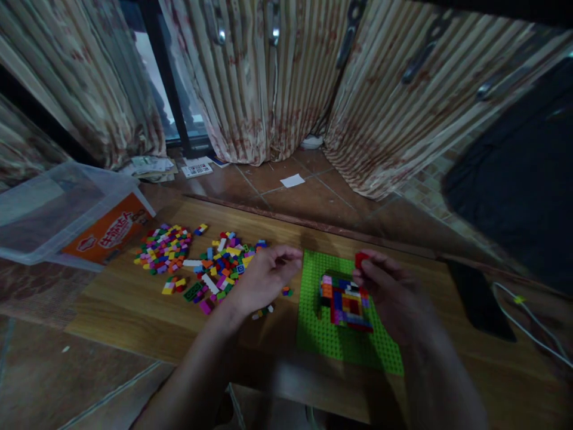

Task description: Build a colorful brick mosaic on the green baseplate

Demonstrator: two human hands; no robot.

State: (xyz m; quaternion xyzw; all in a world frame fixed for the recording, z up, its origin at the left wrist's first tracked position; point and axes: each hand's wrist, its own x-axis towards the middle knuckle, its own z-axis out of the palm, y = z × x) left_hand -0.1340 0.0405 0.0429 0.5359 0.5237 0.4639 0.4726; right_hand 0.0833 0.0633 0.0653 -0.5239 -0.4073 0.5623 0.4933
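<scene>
A green baseplate [322,334] lies on a low wooden board [134,310]. On it stands a small multicoloured brick build [344,298]. My right hand [389,292] hovers at the build's right side and pinches a small red brick [360,259] between thumb and fingertips, just above the build's far corner. My left hand [264,276] rests left of the baseplate, fingers curled, beside a heap of loose coloured bricks [224,263]. Whether it holds a brick I cannot tell. A second heap of loose bricks [163,248] lies further left.
A clear plastic bin [58,209] with an orange label sits at the board's left. A dark phone [478,295] and a white cable [532,325] lie at the right. Striped curtains [268,77] hang behind, with papers [292,180] on the tiled floor.
</scene>
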